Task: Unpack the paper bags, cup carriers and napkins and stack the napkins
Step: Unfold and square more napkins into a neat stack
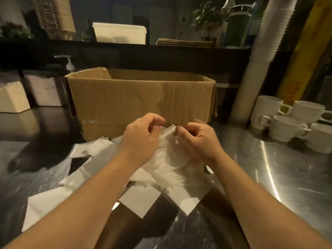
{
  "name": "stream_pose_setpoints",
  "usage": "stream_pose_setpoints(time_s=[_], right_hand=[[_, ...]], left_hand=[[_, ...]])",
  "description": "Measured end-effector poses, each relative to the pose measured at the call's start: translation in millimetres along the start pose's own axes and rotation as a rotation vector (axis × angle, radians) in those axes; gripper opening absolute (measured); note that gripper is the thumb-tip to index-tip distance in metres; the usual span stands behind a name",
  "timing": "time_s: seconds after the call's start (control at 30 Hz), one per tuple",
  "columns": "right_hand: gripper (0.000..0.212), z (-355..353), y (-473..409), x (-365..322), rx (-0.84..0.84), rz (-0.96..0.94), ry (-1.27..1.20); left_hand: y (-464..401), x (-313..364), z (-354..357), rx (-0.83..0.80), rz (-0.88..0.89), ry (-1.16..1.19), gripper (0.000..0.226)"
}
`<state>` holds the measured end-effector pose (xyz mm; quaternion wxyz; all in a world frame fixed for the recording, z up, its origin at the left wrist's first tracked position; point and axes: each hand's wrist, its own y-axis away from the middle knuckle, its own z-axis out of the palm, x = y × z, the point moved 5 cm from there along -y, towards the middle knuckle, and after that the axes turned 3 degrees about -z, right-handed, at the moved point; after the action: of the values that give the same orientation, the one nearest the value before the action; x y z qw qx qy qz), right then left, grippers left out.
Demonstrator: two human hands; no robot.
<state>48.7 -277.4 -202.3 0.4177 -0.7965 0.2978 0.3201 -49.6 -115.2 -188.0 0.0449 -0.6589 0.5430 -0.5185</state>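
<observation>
1. Hands meet just in front of the cardboard box (142,97), above a loose heap of napkins (167,169) on the steel counter (280,169).
2. The left hand (142,133) has its fingers curled inward, thumb and fingertips pinching the top edge of a crumpled white napkin (168,133).
3. The right hand (199,139) is likewise curled, its thumb and forefinger nipping the same napkin from the other side, so the sheet is held between the 2 hands, raised off the pile.
4. The rest of that napkin hangs down rumpled between the wrists and merges with the heap; where 1 sheet ends and the next begins cannot be told.
5. More napkins lie flat and scattered on the counter: several to the left (88,148), overlapping at odd angles, and a few near the forearms (142,200). They are spread about, not squared into a stack.
6. The cardboard box stands upright and open at the top, touching the far edge of the napkin spread; its inside is hidden from this view.
7. White mugs (285,123) are grouped on the counter to the right, some stacked, well apart from the napkins.
8. A tall column of white cups (258,65) rises just beside the box's right end.
9. White tubs (12,97) sit at the far left, and a pump bottle (69,62) stands behind the box's left corner.
</observation>
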Motion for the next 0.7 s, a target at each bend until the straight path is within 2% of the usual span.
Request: stream_pose_setpoints(time_s=[0.07,0.13,0.23,0.57,0.7], right_hand=[[0.022,0.5,-0.7,1.9,-0.1,0.008,0.09],[0.008,1.7,-1.7,2.6,-0.118,0.014,0.107],[0.012,10.4,-1.3,7.3,-0.13,0.025,0.116],[0.006,17.4,0.1,2.5,-0.125,0.038,0.109],[0.018,19.1,1.5,0.7,-0.11,0.052,0.099]], left_hand=[[0.0,-1.3,-0.6,-0.023,-0.011,0.012,0.026],[1.4,-2.7,-0.4,-0.037,-0.021,0.006,0.024],[4.4,-6.2,2.6,-0.066,-0.038,-0.019,0.02],[8.9,-9.9,7.8,-0.117,-0.059,0.019,0.022],[10.5,-9.5,8.7,-0.126,-0.043,0.01,0.021]])
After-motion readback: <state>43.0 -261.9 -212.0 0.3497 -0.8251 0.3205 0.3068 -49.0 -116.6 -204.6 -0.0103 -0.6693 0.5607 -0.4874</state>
